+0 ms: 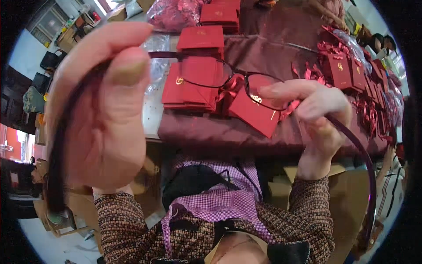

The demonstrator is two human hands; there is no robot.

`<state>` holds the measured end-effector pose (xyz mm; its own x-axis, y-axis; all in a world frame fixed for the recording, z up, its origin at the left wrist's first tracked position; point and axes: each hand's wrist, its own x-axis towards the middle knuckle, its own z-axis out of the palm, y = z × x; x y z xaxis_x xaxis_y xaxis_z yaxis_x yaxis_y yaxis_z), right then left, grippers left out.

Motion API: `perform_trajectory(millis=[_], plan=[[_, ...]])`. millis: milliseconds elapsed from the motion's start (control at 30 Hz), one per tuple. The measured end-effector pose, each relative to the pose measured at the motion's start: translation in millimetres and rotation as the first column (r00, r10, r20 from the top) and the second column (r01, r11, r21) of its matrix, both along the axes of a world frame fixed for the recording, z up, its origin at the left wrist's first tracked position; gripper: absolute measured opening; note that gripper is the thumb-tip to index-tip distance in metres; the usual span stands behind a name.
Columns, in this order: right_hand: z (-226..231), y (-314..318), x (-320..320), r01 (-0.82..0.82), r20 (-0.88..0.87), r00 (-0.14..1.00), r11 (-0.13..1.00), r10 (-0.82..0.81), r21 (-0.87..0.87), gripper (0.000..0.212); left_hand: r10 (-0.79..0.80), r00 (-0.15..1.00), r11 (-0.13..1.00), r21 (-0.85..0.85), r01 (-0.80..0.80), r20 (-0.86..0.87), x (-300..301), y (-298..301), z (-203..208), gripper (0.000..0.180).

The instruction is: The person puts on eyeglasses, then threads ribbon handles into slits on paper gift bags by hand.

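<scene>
A pair of dark-rimmed eyeglasses (239, 71) is raised close in front of me, with its lenses away from me and its temples spread wide. My left hand (105, 97), large and near, pinches the left temple between thumb and fingers. Around the right side of the frame, near its hinge, the fingers of my right hand (325, 105) are closed. Beyond the lenses, a stack of red paper bags (173, 90) with gold print lies on the table. One more red bag (252, 112) with a red ribbon is tilted toward the table's front edge.
A dark maroon cloth (211, 132) covers the table. More red bags (338, 72) with ribbons crowd its right side, near another person's arm (332, 17). Clear plastic (158, 66) lies left of the stack. Further red stacks (220, 15) stand behind. Cardboard (351, 193) sits below the table.
</scene>
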<state>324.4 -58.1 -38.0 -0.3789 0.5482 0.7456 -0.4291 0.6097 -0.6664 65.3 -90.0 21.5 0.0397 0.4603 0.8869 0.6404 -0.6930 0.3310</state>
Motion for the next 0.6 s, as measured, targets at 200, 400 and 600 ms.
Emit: perform_trajectory(millis=[200,400,600], plan=[[3.2,5.4,2.8,-0.008,0.057,0.998,0.992,0.001,0.124,0.022,0.025,0.998,0.997,-0.067,-0.028,-0.05,-4.5,-10.2,-2.0,0.042],[11.2,5.7,10.3,-0.084,0.109,0.992,0.98,0.065,0.181,0.014,-0.03,0.999,0.979,-0.2,0.038,0.044,-10.9,-21.8,1.1,0.053],[18.1,18.6,29.2,-0.289,0.267,0.926,0.956,0.269,0.041,0.019,-0.083,0.987,0.968,-0.226,0.112,0.137,-10.5,-24.3,-5.5,0.057]])
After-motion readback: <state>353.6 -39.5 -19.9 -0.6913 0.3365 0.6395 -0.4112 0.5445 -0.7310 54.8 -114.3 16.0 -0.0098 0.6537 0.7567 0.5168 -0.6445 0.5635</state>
